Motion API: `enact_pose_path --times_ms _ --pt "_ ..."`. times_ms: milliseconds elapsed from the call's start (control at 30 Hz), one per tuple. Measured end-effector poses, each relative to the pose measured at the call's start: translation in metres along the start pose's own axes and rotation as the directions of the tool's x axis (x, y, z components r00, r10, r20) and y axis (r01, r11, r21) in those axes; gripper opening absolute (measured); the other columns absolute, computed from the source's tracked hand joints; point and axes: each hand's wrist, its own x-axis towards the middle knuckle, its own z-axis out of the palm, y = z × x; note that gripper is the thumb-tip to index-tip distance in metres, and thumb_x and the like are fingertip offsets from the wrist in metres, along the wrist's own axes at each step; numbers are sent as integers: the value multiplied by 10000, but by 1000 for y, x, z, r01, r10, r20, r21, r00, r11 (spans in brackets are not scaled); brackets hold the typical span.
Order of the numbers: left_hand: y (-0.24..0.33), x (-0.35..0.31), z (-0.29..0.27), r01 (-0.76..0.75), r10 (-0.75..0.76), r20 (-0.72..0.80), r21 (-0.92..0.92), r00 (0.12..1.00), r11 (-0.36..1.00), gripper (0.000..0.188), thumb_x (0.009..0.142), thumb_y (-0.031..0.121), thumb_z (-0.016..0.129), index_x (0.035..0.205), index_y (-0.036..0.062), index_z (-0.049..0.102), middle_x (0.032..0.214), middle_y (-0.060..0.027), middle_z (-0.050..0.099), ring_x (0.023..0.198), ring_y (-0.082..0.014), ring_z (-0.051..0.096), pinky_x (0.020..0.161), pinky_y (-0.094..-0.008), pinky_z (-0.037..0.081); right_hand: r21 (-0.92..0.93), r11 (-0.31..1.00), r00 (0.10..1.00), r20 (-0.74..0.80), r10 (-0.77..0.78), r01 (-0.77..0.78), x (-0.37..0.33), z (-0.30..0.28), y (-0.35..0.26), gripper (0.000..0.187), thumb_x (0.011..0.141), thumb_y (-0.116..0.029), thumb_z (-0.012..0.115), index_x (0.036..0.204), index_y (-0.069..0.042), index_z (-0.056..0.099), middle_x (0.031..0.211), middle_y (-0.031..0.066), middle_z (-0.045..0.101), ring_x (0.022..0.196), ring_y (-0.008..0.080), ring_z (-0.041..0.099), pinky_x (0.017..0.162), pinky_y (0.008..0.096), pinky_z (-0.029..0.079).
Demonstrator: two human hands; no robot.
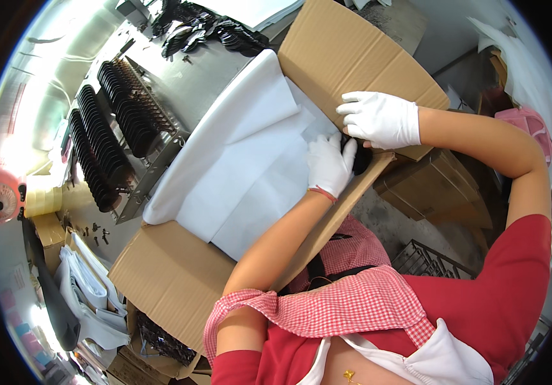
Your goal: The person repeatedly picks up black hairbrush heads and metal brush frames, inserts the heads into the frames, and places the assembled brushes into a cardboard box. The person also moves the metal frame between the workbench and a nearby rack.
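A cardboard box (167, 260) stands before me with its flaps spread, lined with white sheet material (250, 173). My left hand (330, 165), in a white glove, reaches inside at the right corner. Its fingers and thumb are around a dark black object (361, 160), mostly hidden by the glove and the box wall. Just above that corner is my right hand (382, 120), also white-gloved, its fingers stretched out against the raised far flap (353, 54). The right thumb points down near the black object; nothing shows in that palm.
On the metal table at left stands a rack of black rounded pieces (125, 106). More black pieces (215, 35) lie heaped at the back. A pink fan (1, 192), tape rolls (43, 196) and a carton of white sheets (90, 282) are at left. Brown cartons (436, 189) sit at right.
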Motion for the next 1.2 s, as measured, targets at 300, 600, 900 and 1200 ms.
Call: enact_pose_path --times_ms 300,600,900,1200 --pt "13 15 19 -75 65 -110 -89 992 993 393 813 373 673 965 17 601 949 -200 592 855 -395 565 757 -508 468 39 997 993 -99 -61 66 10 -13 5 211 621 -197 756 759 -77 650 828 75 656 931 248 625 973 364 450" --pt "36 25 -10 16 -78 226 264 971 964 502 930 512 537 1039 34 646 1022 -159 621 952 -304 583 780 -440 440 129 963 961 -176 -214 238 82 -64 27 231 720 -140 761 933 -87 686 866 61 671 883 269 627 850 372 494" --pt "-3 25 -69 204 -63 414 -306 908 930 779 912 558 559 1342 -84 455 1314 -341 517 1250 -472 493 1057 -492 403 672 716 940 -335 66 190 227 -123 -27 499 889 -69 650 1372 -31 529 1350 141 591 1255 256 565 1054 355 446" --pt "-102 -52 -306 271 106 -499 623 860 734 242 808 202 667 938 1 627 1001 -180 631 1003 -348 611 863 -474 489 993 22 888 -114 446 117 347 -107 -68 956 836 -124 754 1526 91 129 1581 278 224 1471 324 267 1184 367 266"
